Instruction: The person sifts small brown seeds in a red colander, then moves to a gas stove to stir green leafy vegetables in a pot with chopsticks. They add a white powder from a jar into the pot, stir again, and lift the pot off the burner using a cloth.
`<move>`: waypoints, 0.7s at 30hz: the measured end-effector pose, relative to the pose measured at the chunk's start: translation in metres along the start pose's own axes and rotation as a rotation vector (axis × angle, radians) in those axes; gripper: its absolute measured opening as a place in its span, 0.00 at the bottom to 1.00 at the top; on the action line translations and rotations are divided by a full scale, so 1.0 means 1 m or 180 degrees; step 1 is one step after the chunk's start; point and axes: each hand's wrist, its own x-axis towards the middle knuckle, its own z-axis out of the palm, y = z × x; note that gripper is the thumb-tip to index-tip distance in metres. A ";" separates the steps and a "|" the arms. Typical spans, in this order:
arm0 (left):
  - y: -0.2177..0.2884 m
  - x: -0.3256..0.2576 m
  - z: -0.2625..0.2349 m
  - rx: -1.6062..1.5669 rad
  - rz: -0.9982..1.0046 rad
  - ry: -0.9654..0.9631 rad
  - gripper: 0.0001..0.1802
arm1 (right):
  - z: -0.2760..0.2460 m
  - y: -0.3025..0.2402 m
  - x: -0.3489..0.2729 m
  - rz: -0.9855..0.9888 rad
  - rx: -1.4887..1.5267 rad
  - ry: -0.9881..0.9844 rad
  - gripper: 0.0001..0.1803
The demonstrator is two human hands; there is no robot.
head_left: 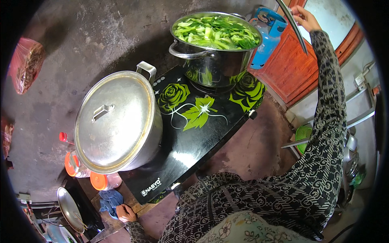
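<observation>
Head view: a lid (296,30), grasped in the right hand (307,19), is raised on edge right of a steel pot (204,65) filled with greens (219,33). That pot stands on the black stove (184,139), beside a lidded pot (117,125). The left hand (127,213) is at a blue cloth (110,202); I cannot tell its grip.

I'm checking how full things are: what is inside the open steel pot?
Leafy greens with pale stalks show near the rim of the steel pot; whatever lies beneath them is covered.
</observation>
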 end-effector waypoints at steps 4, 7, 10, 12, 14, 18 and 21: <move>-0.007 -0.007 -0.018 -0.0124 0.0208 -0.0130 0.08 | 0.026 -0.069 -0.028 -0.0088 0.0135 -0.0270 0.12; -0.024 -0.006 -0.017 -0.0042 0.0297 -0.0214 0.07 | 0.038 -0.137 -0.036 -0.0401 0.0196 -0.0575 0.12; -0.025 -0.011 -0.023 -0.0190 -0.0056 -0.0216 0.04 | 0.052 -0.250 -0.048 -0.0975 0.0459 -0.0580 0.11; -0.046 -0.038 -0.038 -0.0193 -0.0062 -0.0098 0.03 | 0.065 -0.340 -0.074 -0.1639 0.0164 -0.0612 0.11; -0.061 -0.061 -0.049 -0.0341 -0.0047 0.0030 0.03 | 0.086 -0.431 -0.102 -0.2286 0.0274 -0.0737 0.10; -0.060 -0.066 -0.038 -0.0412 -0.0141 0.0031 0.03 | 0.145 -0.525 -0.123 -0.2953 0.0622 -0.1020 0.09; -0.052 -0.042 -0.017 -0.0569 0.0068 0.0168 0.04 | 0.171 -0.541 -0.143 -0.2931 0.0718 -0.1337 0.10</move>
